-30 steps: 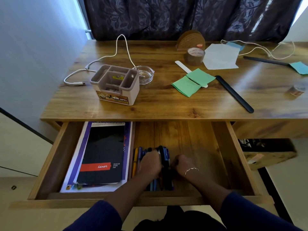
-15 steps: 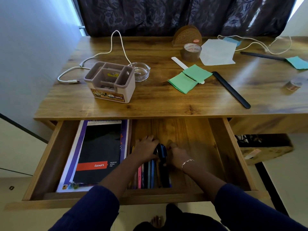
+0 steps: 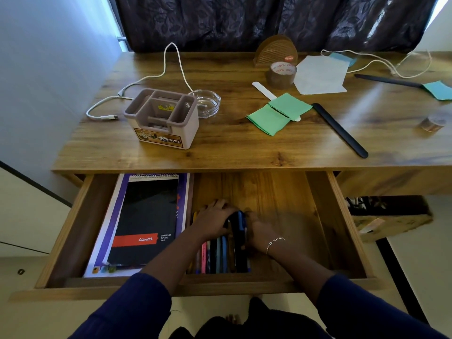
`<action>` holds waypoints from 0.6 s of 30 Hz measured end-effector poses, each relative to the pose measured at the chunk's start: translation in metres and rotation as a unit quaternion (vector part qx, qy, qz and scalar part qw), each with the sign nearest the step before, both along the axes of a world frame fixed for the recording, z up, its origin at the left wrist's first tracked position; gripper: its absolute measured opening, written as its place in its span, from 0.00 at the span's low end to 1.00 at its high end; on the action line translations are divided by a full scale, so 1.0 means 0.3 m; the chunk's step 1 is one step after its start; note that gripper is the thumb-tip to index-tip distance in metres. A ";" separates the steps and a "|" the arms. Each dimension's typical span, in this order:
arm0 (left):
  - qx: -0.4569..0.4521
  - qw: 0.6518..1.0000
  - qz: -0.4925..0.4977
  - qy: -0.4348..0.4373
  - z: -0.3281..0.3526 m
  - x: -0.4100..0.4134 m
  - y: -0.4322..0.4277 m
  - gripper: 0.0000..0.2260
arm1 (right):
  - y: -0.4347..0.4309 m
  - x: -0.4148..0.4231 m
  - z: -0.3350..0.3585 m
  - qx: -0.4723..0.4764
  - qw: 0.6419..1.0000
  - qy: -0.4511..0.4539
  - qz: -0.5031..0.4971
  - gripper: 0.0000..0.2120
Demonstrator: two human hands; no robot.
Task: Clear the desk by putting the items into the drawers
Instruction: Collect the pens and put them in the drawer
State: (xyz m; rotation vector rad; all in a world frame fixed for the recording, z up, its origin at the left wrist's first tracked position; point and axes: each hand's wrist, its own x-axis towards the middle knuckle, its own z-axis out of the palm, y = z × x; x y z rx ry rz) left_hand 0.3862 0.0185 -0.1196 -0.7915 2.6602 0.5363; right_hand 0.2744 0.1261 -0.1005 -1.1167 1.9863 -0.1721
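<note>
Both hands work inside the open wooden drawer (image 3: 171, 289), where a row of coloured plastic pens (image 3: 220, 258) lies lengthwise beside a black spiral-bound notepad (image 3: 146, 221). The left hand (image 3: 212, 223) lies over the pens with its fingers bent round their far ends. The right hand (image 3: 259, 231) presses against the darkest pens from the other side, its fingers blurred and partly hidden, so whether it grips cannot be told. The pens look light, stiff and likely to roll, so they are best gathered across the middle. At least seven show, but the hands hide the full count. On the wooden desk (image 3: 244, 152) wait one beige plastic compartment organiser (image 3: 163, 118), probably light and best lifted by its walls, and one clear glass ashtray (image 3: 205, 102), which is heavy, slick and breakable. There are also two green paper squares (image 3: 267, 119) that are flimsy and best pinched at an edge, one flat white stick (image 3: 265, 90) and two long black strips (image 3: 340, 129). There are two tape rolls, a small one (image 3: 433, 123) and a brown one (image 3: 281, 74), which are easy to hook through the core. Further back lie one limp white charging cable (image 3: 146, 81), one white paper sheet (image 3: 320, 74), two blue paper pieces (image 3: 437, 90), one thin pale cord (image 3: 379, 62) and one brown woven half-round holder (image 3: 275, 51).
</note>
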 end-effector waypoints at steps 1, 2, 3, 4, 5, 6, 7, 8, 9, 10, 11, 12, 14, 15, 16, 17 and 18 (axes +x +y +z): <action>0.004 1.000 0.000 -0.003 0.002 0.003 0.001 0.31 | 0.003 0.004 0.001 0.004 1.000 -0.003 0.001 0.44; 0.004 1.000 -0.002 -0.006 0.002 0.004 0.003 0.32 | 0.006 0.006 0.002 0.006 1.000 -0.006 -0.001 0.43; 0.001 1.000 -0.004 -0.010 0.000 0.006 0.006 0.33 | 0.009 0.007 0.000 0.006 1.000 -0.005 -0.003 0.42; 0.000 1.000 -0.004 -0.014 -0.003 0.008 0.009 0.33 | 0.011 0.006 0.000 0.006 1.000 -0.003 -0.003 0.41; 0.003 1.000 -0.002 -0.017 -0.007 0.008 0.011 0.34 | 0.012 0.005 -0.001 0.005 1.000 0.001 -0.002 0.39; 0.006 1.000 0.001 -0.018 -0.008 0.008 0.013 0.34 | 0.011 0.004 0.000 0.003 1.000 0.004 -0.001 0.38; 0.008 1.000 0.004 -0.017 -0.008 0.008 0.014 0.34 | 0.011 0.003 0.001 0.003 1.000 0.003 -0.002 0.38; 0.005 1.000 0.005 -0.013 -0.007 0.009 0.017 0.35 | 0.013 0.003 0.001 0.004 1.000 -0.003 -0.007 0.38; -0.003 1.000 0.008 -0.007 -0.006 0.012 0.020 0.35 | 0.013 0.003 0.000 0.007 1.000 -0.010 -0.015 0.39; -0.014 1.000 0.013 0.003 -0.005 0.018 0.025 0.35 | 0.014 0.002 -0.001 0.007 1.000 -0.016 -0.022 0.39; -0.021 0.999 0.025 0.016 -0.004 0.025 0.030 0.35 | 0.014 0.001 -0.003 0.009 0.999 -0.018 -0.029 0.40; -0.023 0.998 0.044 0.033 -0.001 0.037 0.036 0.34 | 0.015 -0.001 -0.004 0.007 0.999 -0.015 -0.035 0.40; -0.021 0.994 0.081 0.068 0.013 0.063 0.048 0.31 | 0.020 -0.008 0.002 -0.004 0.999 0.012 -0.047 0.38; -0.025 0.992 0.090 0.081 0.023 0.079 0.055 0.29 | 0.024 -0.011 0.012 -0.013 0.998 0.029 -0.055 0.35; -0.028 0.990 0.098 0.095 0.033 0.096 0.060 0.27 | 0.030 -0.012 0.022 -0.022 0.997 0.040 -0.066 0.32; -0.030 0.988 0.105 0.111 0.043 0.118 0.066 0.25 | 0.038 -0.009 0.035 -0.032 0.996 0.045 -0.075 0.30; -0.033 0.985 0.111 0.130 0.053 0.143 0.071 0.24 | 0.047 -0.001 0.046 -0.042 0.995 0.048 -0.078 0.29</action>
